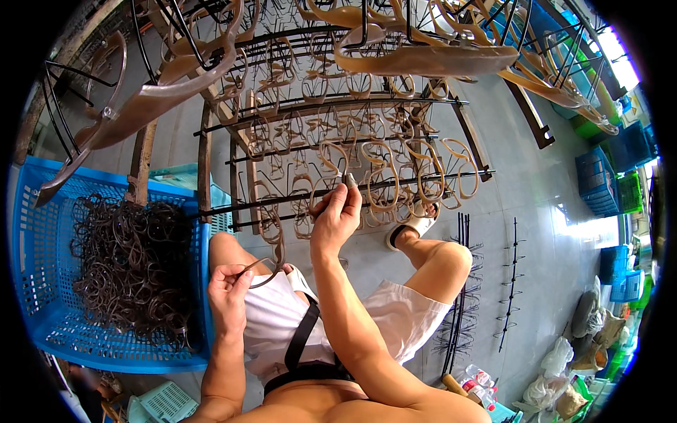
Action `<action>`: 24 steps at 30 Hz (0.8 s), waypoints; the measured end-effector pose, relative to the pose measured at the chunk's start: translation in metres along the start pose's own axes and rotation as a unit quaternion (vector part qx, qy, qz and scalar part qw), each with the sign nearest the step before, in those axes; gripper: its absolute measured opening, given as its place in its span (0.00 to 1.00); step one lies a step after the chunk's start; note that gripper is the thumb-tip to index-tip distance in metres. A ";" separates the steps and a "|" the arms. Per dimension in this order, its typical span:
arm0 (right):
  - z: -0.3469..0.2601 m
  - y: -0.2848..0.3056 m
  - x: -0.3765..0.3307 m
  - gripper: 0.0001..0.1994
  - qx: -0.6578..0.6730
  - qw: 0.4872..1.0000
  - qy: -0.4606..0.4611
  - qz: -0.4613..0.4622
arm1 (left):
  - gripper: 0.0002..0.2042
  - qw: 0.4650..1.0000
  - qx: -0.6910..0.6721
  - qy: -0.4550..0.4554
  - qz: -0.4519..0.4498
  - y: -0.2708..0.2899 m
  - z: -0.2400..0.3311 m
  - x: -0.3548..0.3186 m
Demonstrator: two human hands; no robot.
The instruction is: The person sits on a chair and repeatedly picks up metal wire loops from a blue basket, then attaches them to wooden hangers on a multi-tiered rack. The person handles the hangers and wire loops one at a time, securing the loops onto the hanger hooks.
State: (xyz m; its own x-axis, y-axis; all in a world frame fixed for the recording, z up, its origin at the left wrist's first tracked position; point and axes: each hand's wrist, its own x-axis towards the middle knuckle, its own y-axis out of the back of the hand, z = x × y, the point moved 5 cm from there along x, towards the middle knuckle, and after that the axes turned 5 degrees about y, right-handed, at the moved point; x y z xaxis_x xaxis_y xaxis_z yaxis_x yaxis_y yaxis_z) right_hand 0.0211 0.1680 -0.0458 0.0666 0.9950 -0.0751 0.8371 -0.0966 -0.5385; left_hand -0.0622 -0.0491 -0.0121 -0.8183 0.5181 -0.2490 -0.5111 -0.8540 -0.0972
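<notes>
My left hand pinches one brown plastic eyeglass frame by its edge, just above my lap. My right hand is raised to the front black rod of a rack, its thumb and fingers closed on a small grey piece whose kind I cannot make out. Beside that hand, amber eyeglass frames hang from the wires of the rod. More frames hang in rows behind, and a large brownish frame looms close at the top.
A blue crate heaped with dark eyeglass frames stands at my left. Wooden rack posts rise beside it. Wired black rods lie on the floor at right, with bottles and plastic bags nearby. Crates line the right wall.
</notes>
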 end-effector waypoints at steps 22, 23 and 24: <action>-0.015 0.010 0.013 0.10 -0.344 0.905 0.204 -0.148 | 0.06 0.996 -0.088 0.004 -0.025 0.003 0.000 0.007; -0.016 0.009 0.014 0.10 -0.348 0.905 0.191 -0.150 | 0.06 0.996 -0.089 0.003 -0.025 0.002 0.002 0.007; -0.016 0.009 0.015 0.11 -0.352 0.906 0.179 -0.152 | 0.06 0.996 -0.089 0.002 -0.024 0.001 0.003 0.006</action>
State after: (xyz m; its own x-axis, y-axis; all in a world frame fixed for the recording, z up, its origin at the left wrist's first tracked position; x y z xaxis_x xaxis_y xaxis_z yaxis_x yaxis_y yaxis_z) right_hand 0.0384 0.1825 -0.0380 -0.1598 0.9299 0.3312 0.9767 0.1002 0.1897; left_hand -0.0688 -0.0470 -0.0111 -0.7928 0.5590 -0.2429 -0.4953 -0.8231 -0.2778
